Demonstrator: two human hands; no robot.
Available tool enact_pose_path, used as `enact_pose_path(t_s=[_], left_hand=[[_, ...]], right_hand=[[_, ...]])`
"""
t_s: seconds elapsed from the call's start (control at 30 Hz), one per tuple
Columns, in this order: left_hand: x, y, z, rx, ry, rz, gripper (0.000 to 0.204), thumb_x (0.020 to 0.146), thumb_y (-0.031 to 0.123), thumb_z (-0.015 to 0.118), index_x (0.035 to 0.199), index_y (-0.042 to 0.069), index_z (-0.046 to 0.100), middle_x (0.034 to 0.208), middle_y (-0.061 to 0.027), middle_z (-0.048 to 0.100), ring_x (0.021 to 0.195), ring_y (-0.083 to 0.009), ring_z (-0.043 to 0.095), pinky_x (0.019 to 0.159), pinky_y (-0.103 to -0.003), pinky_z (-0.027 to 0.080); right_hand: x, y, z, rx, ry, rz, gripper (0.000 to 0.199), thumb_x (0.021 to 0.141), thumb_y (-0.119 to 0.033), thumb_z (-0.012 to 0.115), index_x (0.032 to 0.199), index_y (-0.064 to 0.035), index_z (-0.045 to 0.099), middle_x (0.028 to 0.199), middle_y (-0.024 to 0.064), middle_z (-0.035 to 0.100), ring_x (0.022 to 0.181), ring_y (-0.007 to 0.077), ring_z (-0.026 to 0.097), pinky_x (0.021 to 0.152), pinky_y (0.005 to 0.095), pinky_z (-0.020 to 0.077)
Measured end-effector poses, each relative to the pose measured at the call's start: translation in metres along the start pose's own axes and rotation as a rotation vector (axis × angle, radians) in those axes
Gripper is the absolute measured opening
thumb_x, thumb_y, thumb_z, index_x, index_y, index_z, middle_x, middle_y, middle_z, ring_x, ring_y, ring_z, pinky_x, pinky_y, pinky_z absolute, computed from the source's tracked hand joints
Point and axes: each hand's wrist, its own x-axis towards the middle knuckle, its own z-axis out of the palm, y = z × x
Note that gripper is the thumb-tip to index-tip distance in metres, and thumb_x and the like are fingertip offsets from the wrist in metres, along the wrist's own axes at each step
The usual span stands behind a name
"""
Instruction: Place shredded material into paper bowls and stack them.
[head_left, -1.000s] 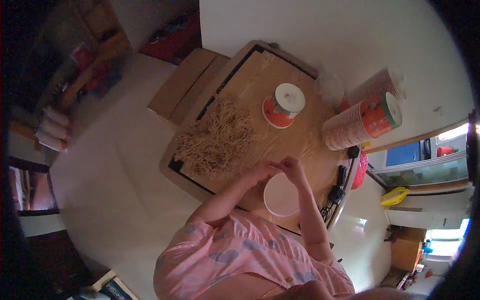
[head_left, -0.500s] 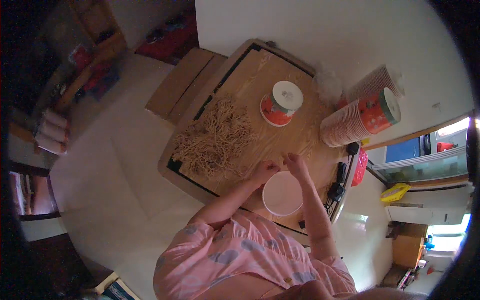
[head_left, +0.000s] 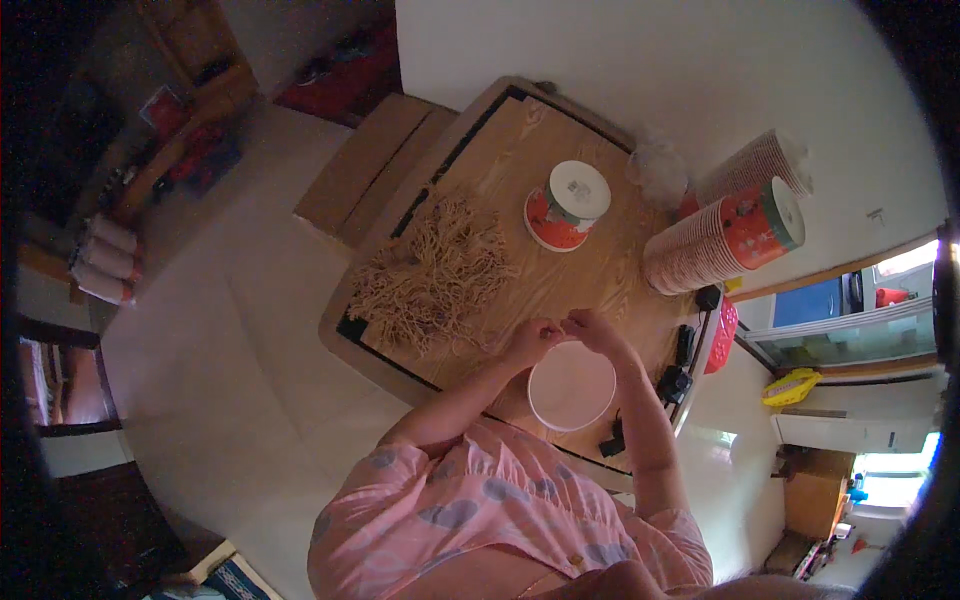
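A round paper tub (head_left: 572,390), its white inside showing, stands at the table's near edge between my forearms. Just at its far rim, my left hand (head_left: 533,342) has its fingers drawn together in a pinch. My right hand (head_left: 594,330) is closed too, its fingertips almost meeting the left ones. Whatever lies between the fingertips is too small to make out. To the left spreads a tangled heap of beige twine (head_left: 435,275). Farther off, an upside-down red and green paper tub (head_left: 565,208) rests on the wood-look table (head_left: 520,150).
Two tall nested stacks of paper tubs, a nearer one (head_left: 705,245) and one behind (head_left: 755,165), lean at the right. A clear plastic bag (head_left: 658,172) lies by the wall. Black adapters (head_left: 675,383) and a red basket (head_left: 722,335) are along the right edge. A cardboard box (head_left: 370,165) adjoins the table.
My right hand has come in toward the left one, and its fingers have closed. The tub between my arms has shifted slightly, showing a rounder opening.
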Motion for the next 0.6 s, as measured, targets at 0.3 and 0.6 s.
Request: enact_pose_path(t_s=[0.3,0.6], left_hand=[[-0.002,0.002,-0.006,0.066,0.070,0.065,0.028,0.068,0.033,0.064,0.072,0.005,0.063,0.061,-0.0097,0.058,0.056,-0.0212,0.056,0.053,-0.033,0.043],[0.002,-0.005,-0.001,0.050,0.087,0.108,0.019,0.069,0.022,0.063,0.075,0.004,0.061,0.065,-0.0094,0.060,0.058,-0.0185,0.057,0.055,-0.031,0.045]], right_hand=[[-0.003,-0.007,-0.004,0.010,-0.012,-0.005,0.012,0.076,-0.011,0.054,0.070,-0.0005,0.055,0.060,0.0040,0.052,0.058,0.0105,0.048,0.054,0.0252,0.0399],[-0.007,-0.008,-0.004,-0.062,0.068,-0.024,0.016,0.078,-0.013,0.051,0.071,0.0002,0.055,0.060,0.0058,0.052,0.058,0.0120,0.049,0.054,0.0274,0.0397]])
